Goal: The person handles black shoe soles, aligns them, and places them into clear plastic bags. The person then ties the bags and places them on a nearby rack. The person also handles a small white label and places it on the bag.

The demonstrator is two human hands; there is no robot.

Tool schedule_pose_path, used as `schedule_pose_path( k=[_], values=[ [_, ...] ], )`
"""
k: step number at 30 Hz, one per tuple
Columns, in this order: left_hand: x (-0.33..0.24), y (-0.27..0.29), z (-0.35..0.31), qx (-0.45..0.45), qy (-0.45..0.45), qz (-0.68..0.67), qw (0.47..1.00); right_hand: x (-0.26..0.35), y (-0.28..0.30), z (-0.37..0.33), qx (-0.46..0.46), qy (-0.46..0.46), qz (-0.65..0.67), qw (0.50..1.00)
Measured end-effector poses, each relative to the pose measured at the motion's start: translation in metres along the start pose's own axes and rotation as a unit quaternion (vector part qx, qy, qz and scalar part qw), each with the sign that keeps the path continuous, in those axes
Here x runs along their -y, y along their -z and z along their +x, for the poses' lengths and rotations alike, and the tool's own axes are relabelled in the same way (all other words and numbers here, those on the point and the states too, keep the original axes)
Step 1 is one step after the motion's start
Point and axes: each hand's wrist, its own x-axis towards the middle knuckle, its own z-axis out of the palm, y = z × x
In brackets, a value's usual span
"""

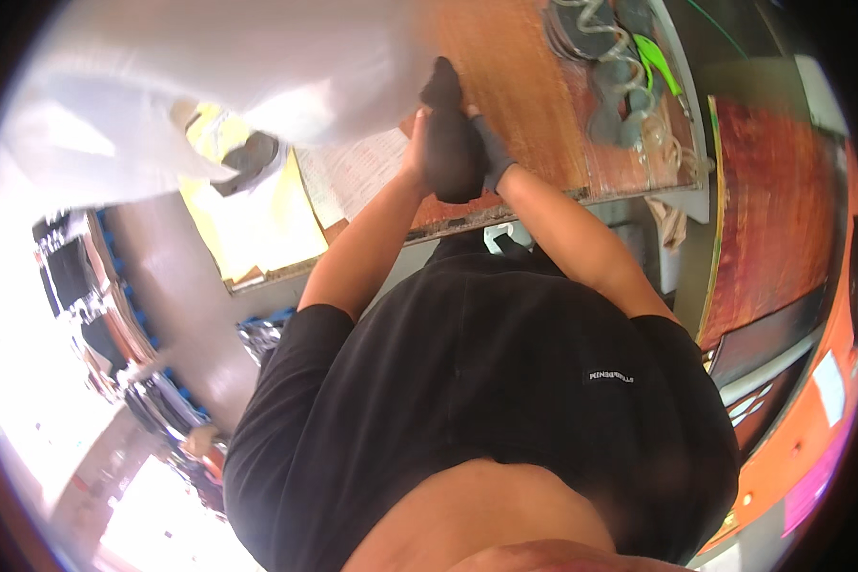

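Both my hands are raised over the near edge of the wooden table, with a black sock (454,157) upright between them. Its narrow end points away from me and its wider end towards me. My left hand (417,143) closes on the sock's left side. On its right side, my right hand (492,153) presses in, with dark grey cloth covering the palm and wrist and a bare fingertip showing. Most fingers are hidden behind the sock.
Papers (353,176) and a yellow sheet (267,219) lie left on the wooden table (529,114). White plastic film (286,57) covers the far left. Green snips (656,65) and a coiled clear hose (620,38) are far right. A reddish board (772,210) stands beside the table.
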Motion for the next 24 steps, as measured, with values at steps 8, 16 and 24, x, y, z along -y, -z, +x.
schedule_pose_path(
  k=[8,16,24],
  values=[
    [-0.024,0.009,0.014,-0.268,-0.148,0.266,0.914,0.033,0.022,0.021,-0.156,0.03,-0.131,0.979],
    [-0.067,0.0,0.093,-0.212,-0.22,0.382,0.872,0.05,0.027,0.089,-0.141,0.279,-0.607,0.73],
    [-0.068,0.025,0.111,-0.146,-0.158,0.297,0.93,0.054,0.025,0.069,-0.15,0.273,-0.484,0.818]
  ],
)
